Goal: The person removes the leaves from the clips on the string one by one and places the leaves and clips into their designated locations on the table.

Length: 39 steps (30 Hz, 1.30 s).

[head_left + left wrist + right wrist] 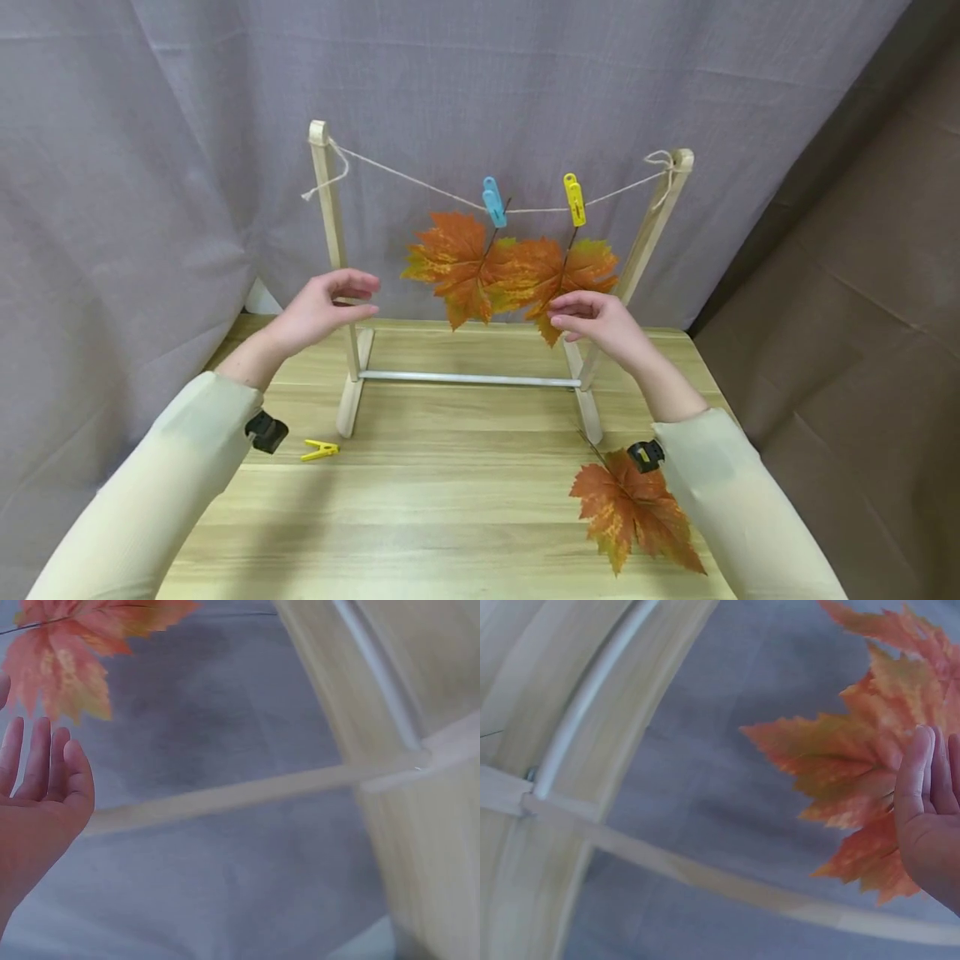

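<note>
Two orange maple leaves hang from a string (pixel 405 177): the left leaf (pixel 453 258) under a blue clothespin (pixel 493 202), the right leaf (pixel 592 265) under a yellow clothespin (pixel 574 200). My right hand (pixel 603 325) is at the lower part of the right leaf, fingers fairly straight; whether they touch it I cannot tell. In the right wrist view, the hand (pixel 934 832) overlaps the leaf (pixel 847 761). Beside the stand's left post, my left hand (pixel 318 312) is raised with nothing in it, its fingers (pixel 37 761) loosely extended.
The string spans a wooden stand with a left post (pixel 330 208), a right post (pixel 648 229) and a pale lower bar (pixel 465 379). Another maple leaf (pixel 633 508) lies at the table's right, under my right forearm. A yellow clothespin (pixel 320 450) lies at the left.
</note>
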Tool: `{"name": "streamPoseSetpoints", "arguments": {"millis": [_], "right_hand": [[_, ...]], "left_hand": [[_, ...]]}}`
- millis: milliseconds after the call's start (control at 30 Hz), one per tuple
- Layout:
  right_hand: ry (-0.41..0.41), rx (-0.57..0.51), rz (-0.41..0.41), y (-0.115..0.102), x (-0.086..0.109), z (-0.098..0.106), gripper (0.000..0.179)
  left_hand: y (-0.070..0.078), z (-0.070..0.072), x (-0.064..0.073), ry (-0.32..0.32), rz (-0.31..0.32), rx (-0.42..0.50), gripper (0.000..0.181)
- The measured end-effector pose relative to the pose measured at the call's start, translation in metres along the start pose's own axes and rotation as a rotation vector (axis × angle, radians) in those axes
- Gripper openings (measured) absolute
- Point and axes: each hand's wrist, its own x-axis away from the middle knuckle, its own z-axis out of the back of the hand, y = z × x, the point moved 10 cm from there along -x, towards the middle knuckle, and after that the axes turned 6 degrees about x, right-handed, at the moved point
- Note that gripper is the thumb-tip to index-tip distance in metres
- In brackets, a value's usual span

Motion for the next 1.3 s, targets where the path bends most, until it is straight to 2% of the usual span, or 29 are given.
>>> {"name": "streamPoseSetpoints", "arguments": {"millis": [300, 567, 767, 1100, 1300], "right_hand": [[0.044, -0.019, 0.016, -0.026, -0.013, -0.006, 0.039], [0.101, -0.08, 0.052, -0.049, -0.023, -0.007, 0.04], [0.135, -0.136, 0.065, -0.063, -0.029, -0.007, 0.04], [0.248, -0.22, 0.102, -0.081, -0.032, -0.002, 0.045], [0.332, -0.24, 0.091, -0.088, -0.036, 0.004, 0.047]], "left_hand": [[0.035, -0.007, -0.02, -0.005, -0.062, 0.041, 0.043], [0.077, -0.019, -0.035, -0.007, -0.137, 0.081, 0.045], [0.107, -0.024, -0.047, 0.014, -0.187, 0.103, 0.046], [0.143, -0.029, -0.059, 0.053, -0.247, 0.137, 0.046], [0.158, -0.031, -0.069, 0.077, -0.24, 0.151, 0.046]]}}
